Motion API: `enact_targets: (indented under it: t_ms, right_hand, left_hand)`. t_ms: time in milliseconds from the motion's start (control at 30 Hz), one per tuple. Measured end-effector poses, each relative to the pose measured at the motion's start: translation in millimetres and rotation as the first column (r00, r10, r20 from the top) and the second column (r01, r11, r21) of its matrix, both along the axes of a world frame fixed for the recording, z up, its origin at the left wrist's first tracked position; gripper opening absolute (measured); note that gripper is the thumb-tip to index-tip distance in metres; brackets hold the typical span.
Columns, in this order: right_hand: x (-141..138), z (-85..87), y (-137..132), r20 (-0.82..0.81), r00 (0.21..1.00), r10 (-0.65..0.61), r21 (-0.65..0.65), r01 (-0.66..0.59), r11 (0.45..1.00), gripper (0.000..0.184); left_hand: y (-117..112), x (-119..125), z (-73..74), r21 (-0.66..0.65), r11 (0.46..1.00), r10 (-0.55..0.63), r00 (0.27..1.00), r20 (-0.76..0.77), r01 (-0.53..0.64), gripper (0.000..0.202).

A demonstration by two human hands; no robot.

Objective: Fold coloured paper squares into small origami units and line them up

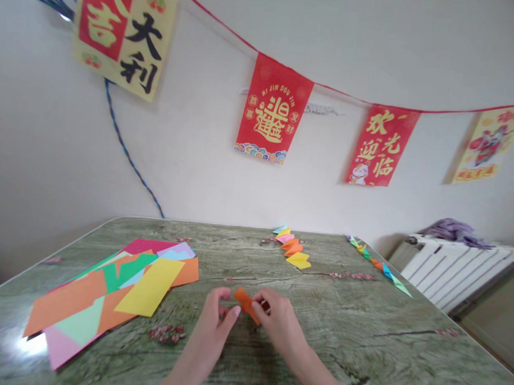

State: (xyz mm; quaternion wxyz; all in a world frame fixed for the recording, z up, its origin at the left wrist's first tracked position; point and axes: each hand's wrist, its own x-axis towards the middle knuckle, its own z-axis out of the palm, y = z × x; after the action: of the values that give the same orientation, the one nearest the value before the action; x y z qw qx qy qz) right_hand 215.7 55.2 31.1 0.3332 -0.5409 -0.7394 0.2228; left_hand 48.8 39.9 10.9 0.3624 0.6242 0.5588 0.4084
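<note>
Near the front middle of the table, my right hand (pixel 277 317) pinches a small folded piece of orange paper (pixel 245 303) between thumb and fingers. The paper looks like a narrow strip and slants down to the right. Just left of it is my left hand (pixel 216 320), its thumb and fingers apart, close to the strip's left end with a small gap. Left of my hands lies a spread pile of coloured paper sheets, with a yellow sheet (pixel 152 287) on top and an orange sheet (pixel 70 298) beside it.
Folded paper pieces (pixel 292 245) form a row at the table's back. A second chain of coloured folded paper (pixel 378 265) lies along the right edge. Beyond the wood-patterned table (pixel 403 355) stands a white radiator (pixel 439 272) with a purple cloth (pixel 456 230). Red banners (pixel 276 112) hang on the wall.
</note>
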Motion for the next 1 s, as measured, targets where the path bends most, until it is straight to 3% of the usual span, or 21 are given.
enact_targets:
  t_ms: [100, 200, 333, 533, 767, 900, 1000]
  right_hand:
    - [-6, 3.3, -3, -0.053, 0.998, -0.023, 0.009, 0.024, 1.0, 0.016]
    - [-13, 4.5, -11, -0.144, 0.989, -0.013, -0.001, 0.013, 1.0, 0.013]
    - [-14, 3.2, -19, -0.363, 0.931, 0.021, -0.134, -0.074, 0.988, 0.002]
    - [-9, 4.3, -22, -0.497, 0.867, 0.031, -0.276, -0.192, 0.942, 0.016]
    - [-6, 8.2, -21, -0.445, 0.895, 0.027, -0.299, -0.177, 0.938, 0.016]
    - [-4, 7.9, -26, -0.226, 0.97, 0.088, -0.077, -0.108, 0.991, 0.028]
    - [-3, 9.6, -30, -0.007, 0.996, 0.092, 0.09, -0.091, 0.992, 0.037]
  left_hand:
    - [-9, 9, -2.7, -0.097, 0.994, -0.037, 0.983, 0.178, 0.054, 0.046]
    - [-13, 13, -0.6, -0.104, 0.992, -0.045, 0.963, 0.267, 0.075, 0.05]
    - [-14, 10, 4.3, -0.091, 0.993, -0.038, 0.953, 0.3, 0.068, 0.046]
    - [-21, 3, 11.9, -0.036, 0.967, -0.23, 0.927, 0.295, 0.251, 0.036]
    - [-18, -1, 18.4, -0.042, 0.96, -0.251, 0.916, 0.314, 0.277, 0.036]
    - [-21, 0, 17.3, 0.016, 0.973, -0.225, 0.943, 0.245, 0.228, 0.034]
    - [-25, 3, 16.5, 0.082, 0.97, -0.24, 0.958, 0.159, 0.23, 0.033]
